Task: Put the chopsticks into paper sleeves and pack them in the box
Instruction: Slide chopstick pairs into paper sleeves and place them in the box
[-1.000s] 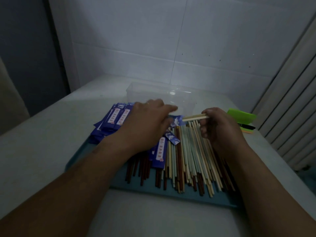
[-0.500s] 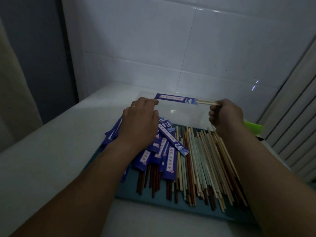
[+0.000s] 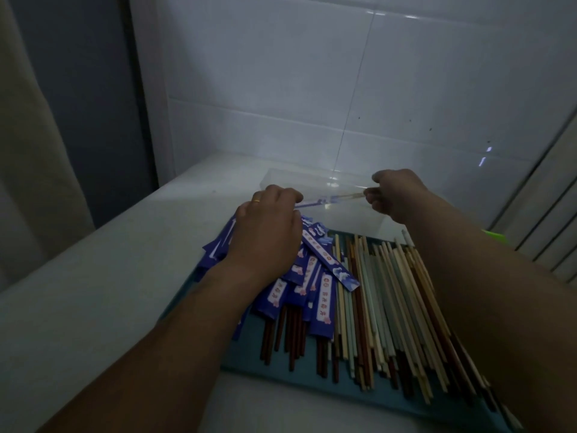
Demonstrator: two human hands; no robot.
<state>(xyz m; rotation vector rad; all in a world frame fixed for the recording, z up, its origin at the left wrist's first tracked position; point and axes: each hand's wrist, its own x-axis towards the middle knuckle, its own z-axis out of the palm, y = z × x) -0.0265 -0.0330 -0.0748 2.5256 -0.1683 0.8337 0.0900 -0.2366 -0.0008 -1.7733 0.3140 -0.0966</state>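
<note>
Right hand (image 3: 396, 195) pinches the chopsticks' (image 3: 353, 195) bare end, left hand (image 3: 268, 226) grips their blue sleeve (image 3: 318, 202), both over the clear box (image 3: 296, 176).

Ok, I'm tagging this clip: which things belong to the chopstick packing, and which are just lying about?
In the job: sleeved pair, held by left hand and right hand at the clear box; loose chopsticks; paper sleeves; tray.
Lying about: green object at the right edge; beige curtain on the left.
</note>
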